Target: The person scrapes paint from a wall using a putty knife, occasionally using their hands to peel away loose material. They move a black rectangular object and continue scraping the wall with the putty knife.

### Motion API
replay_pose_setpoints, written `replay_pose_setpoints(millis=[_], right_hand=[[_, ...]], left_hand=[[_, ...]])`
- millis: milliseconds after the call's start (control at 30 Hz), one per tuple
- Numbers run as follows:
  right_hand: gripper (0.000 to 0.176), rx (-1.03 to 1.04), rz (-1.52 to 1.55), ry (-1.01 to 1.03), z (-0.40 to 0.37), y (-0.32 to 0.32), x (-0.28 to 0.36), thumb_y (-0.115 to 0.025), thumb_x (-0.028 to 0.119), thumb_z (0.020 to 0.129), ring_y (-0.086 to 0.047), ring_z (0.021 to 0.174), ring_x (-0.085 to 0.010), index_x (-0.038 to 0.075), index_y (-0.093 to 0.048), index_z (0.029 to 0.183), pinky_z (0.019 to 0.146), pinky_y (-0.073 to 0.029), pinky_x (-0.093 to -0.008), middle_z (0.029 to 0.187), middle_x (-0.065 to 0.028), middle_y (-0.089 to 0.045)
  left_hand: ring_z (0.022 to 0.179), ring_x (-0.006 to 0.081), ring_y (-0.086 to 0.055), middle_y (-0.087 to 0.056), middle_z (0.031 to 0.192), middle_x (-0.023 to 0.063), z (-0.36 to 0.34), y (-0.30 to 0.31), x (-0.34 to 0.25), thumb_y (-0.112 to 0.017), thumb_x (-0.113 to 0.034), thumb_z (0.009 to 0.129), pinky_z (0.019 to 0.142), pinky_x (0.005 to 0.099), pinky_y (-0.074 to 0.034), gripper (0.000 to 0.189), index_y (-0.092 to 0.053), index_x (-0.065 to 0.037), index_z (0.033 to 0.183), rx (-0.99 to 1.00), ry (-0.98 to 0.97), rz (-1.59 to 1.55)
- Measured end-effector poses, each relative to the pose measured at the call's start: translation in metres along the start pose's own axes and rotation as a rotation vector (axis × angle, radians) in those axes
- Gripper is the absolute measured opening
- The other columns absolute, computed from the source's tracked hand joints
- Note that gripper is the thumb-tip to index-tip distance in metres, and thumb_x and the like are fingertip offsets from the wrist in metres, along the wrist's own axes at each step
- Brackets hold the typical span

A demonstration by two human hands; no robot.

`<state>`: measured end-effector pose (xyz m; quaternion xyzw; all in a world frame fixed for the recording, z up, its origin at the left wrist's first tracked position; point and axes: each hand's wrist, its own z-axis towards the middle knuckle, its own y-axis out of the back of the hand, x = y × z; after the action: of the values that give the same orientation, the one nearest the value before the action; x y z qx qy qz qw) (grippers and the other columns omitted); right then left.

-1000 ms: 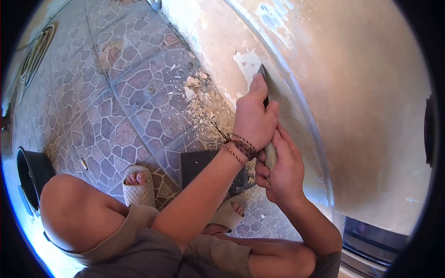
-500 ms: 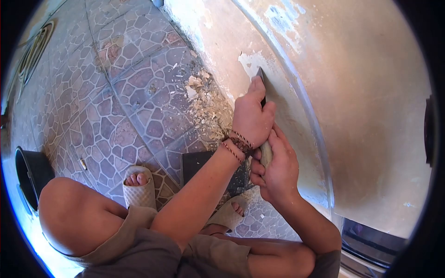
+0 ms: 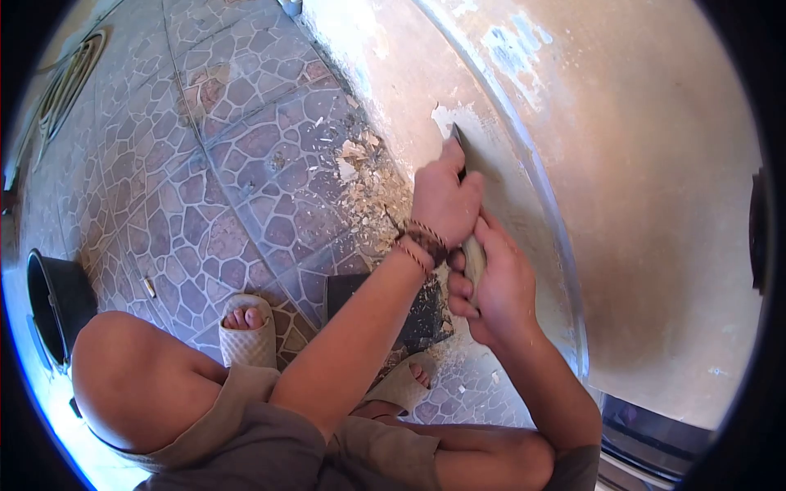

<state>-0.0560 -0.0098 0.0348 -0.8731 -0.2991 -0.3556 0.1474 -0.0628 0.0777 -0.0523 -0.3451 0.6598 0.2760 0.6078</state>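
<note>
My left hand (image 3: 446, 196) is closed over the dark blade of a knife (image 3: 457, 132), with the fingers near its tip. The pointed end meets the wall (image 3: 655, 164) beside a pale patch (image 3: 443, 115) where paint has come off. Behind it, my right hand (image 3: 501, 282) wraps the thick, light-coloured handle (image 3: 472, 270). Much of the blade is hidden under my left hand. Braided and beaded bracelets (image 3: 426, 245) circle my left wrist.
Paint flakes (image 3: 372, 192) lie along the wall's foot on the stone-patterned floor (image 3: 221, 237). A dark flat piece (image 3: 344, 288) lies under my left forearm. At left stand a black bucket (image 3: 70, 299) and a coiled hose (image 3: 78, 78). A raised strip (image 3: 532, 164) curves along the wall.
The blade tip has shifted slightly left and down against the wall, towards the pale patch's edge. My view has tilted a little. Both hands keep their hold.
</note>
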Motion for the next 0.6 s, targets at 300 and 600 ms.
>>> replay_pose_setpoints(millis=[300,600], right_hand=[[0.043,0.003,0.053,-0.032,-0.002,-0.016,0.005,-0.038,0.026,0.096,-0.036,0.044,-0.008,0.014,-0.037,0.138,0.032,-0.025,-0.0216,0.068,-0.0014,-0.042],[0.042,0.043,-0.068,-0.057,0.032,-0.009,0.01,-0.041,0.026,0.095,-0.034,0.044,-0.0064,0.013,-0.038,0.135,0.034,-0.024,-0.0206,0.067,0.0004,-0.041]], left_hand=[[0.06,0.0071,-0.049,-0.054,0.062,0.0078,0.011,0.01,0.003,-0.054,-0.012,0.081,0.054,0.0265,-0.044,0.041,-0.052,0.012,0.115,0.062,0.068,0.005],[0.058,0.0073,-0.046,-0.053,0.06,0.0073,0.03,0.007,0.03,-0.055,-0.012,0.08,0.051,0.028,-0.041,0.025,-0.059,0.01,0.09,-0.088,0.025,-0.049]])
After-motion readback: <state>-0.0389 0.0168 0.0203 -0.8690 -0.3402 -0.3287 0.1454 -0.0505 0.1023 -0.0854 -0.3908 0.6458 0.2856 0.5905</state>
